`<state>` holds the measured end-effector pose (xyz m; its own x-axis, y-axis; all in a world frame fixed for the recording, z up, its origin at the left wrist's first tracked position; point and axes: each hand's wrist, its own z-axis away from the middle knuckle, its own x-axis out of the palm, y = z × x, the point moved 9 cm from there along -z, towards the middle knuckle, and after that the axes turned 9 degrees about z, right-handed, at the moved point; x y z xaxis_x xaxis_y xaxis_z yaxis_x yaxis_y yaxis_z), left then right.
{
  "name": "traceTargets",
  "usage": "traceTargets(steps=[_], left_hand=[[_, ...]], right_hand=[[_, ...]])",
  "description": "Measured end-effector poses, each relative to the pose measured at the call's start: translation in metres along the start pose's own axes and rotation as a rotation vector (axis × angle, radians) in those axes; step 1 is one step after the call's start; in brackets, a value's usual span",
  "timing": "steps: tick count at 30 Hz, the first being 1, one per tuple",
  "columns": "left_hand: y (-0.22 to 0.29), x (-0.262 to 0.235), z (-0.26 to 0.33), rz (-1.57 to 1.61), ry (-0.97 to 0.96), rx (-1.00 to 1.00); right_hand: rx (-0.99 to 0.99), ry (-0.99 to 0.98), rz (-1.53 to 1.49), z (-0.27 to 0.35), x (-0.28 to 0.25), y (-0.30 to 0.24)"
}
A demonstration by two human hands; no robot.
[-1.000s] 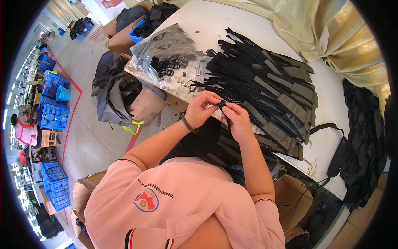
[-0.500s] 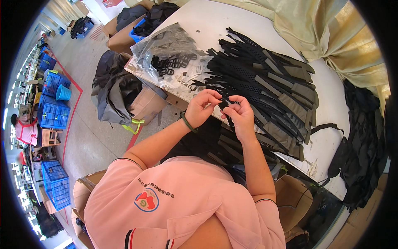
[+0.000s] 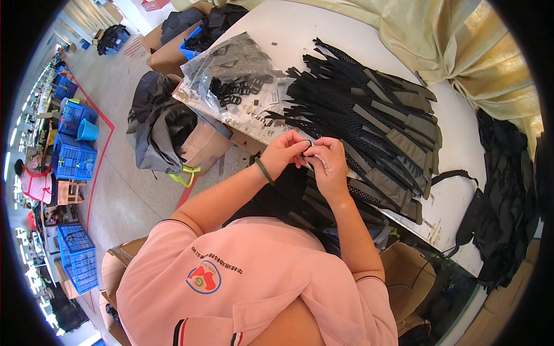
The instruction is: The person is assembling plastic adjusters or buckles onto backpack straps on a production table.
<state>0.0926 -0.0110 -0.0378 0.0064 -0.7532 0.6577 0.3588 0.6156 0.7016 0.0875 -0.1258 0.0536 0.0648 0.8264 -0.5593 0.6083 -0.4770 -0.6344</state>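
Above my lap, at the near edge of the white table, my left hand and my right hand meet, fingertips nearly touching. Both are closed in a pinch on a small black piece, mostly hidden by the fingers; its curved edge looks like a buckle or strap end. Beyond my hands lies a fanned pile of black and grey straps with mesh strips. Left of the pile, several black plastic buckles lie at a clear plastic bag. Dark fabric pieces rest beneath my forearms.
A cardboard box holding dark fabric stands left of the table. Black pieces hang over its right end, and a gold curtain drapes at the back. Blue crates and a person in pink are far left.
My right hand has shifted slightly left and closed in on my left fingertips. The small black piece, more visible before, is now mostly covered by fingers.
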Motion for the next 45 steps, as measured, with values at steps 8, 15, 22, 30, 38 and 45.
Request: traceTargets(steps=[8,15,22,30,38,45], left_hand=[[0.011,0.003,0.002,-0.046,0.037,0.091],[0.002,-0.005,-0.001,0.058,0.065,0.024],[0.006,-0.002,0.000,-0.071,0.083,0.099],[0.018,0.007,0.008,-0.162,0.085,0.219],[0.028,0.021,0.016,-0.384,0.025,0.392],[0.033,0.034,0.023,-0.570,-0.090,0.488]], right_hand=[[0.216,-0.024,-0.367,-0.001,-0.001,0.001],[0.010,0.054,-0.033,0.008,-0.003,-0.004],[0.290,-0.005,-0.322,0.017,0.013,0.024],[0.791,-0.180,-0.678,0.036,0.033,0.054],[0.892,-0.184,-0.769,0.038,0.033,0.056],[0.970,-0.251,-0.818,0.047,0.033,0.055]])
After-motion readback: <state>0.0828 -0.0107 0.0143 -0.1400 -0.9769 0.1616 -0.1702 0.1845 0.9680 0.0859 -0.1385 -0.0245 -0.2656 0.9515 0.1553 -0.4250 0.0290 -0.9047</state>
